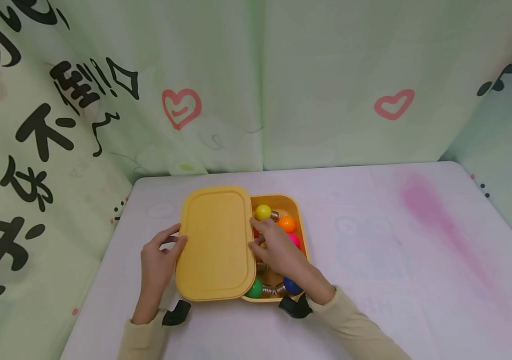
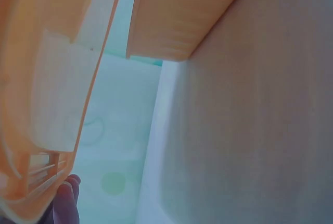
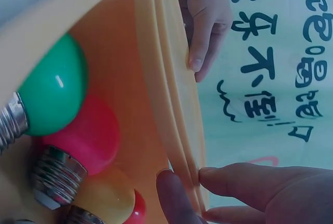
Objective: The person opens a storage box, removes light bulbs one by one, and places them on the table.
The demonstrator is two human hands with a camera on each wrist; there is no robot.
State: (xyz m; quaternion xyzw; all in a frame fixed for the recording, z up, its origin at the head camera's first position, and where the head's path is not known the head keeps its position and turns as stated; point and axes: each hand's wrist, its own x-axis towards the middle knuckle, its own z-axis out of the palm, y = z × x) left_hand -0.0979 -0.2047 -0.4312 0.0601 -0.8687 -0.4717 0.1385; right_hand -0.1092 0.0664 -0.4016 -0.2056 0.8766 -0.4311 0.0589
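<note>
The left hand (image 1: 158, 257) pinches the lid (image 1: 217, 245) at its left edge; the right hand (image 1: 280, 247) pinches the opposite edge. Both should move together at an even height, grip lightly, and keep the rim clear of the bulbs (image 1: 288, 224). The lid hangs over the left part of the box (image 1: 303, 237), smooth yellow with rounded corners. The box, also yellow, sits on the table (image 1: 418, 280), its right part uncovered, showing bright round bulbs with metal screw bases
</note>
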